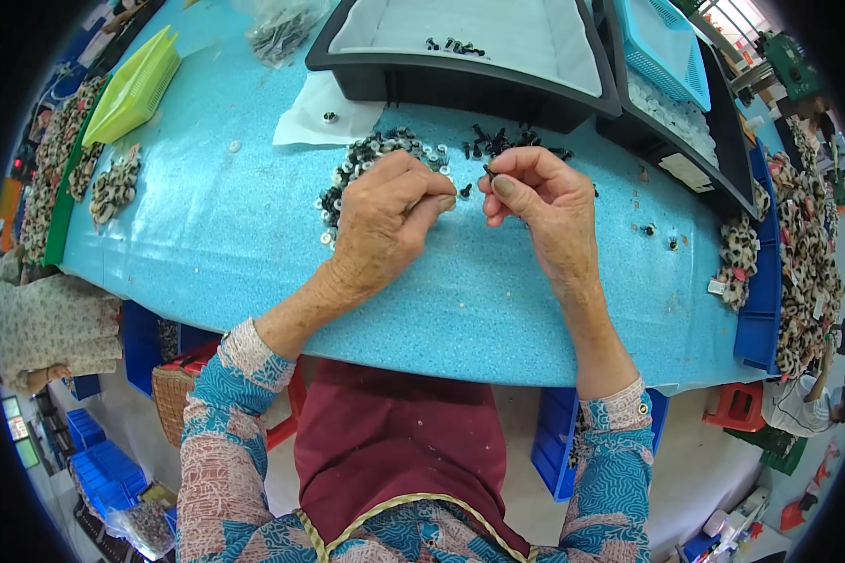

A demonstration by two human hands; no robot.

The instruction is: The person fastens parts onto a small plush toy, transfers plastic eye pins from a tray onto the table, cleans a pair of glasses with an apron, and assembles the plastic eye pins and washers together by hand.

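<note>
Over the blue tabletop (441, 300), my left hand (385, 216) is closed in a pinch beside a pile of small black parts and white rings (380, 145). Whatever its fingertips hold is too small to make out. My right hand (549, 197) pinches a small black peg-like part (489, 173) between thumb and fingers. Between the two hands a single black peg-like part (466, 190) lies on the table. Beyond my right hand is a loose heap of similar black parts (498, 141).
A black tray with a white liner (469, 80) stands at the back, a few black parts inside. To its right is a bin with a light blue basket (662, 47). A yellow-green basket (133, 84) is at the left. Spotted plush pieces (803, 244) fill a blue crate at the right.
</note>
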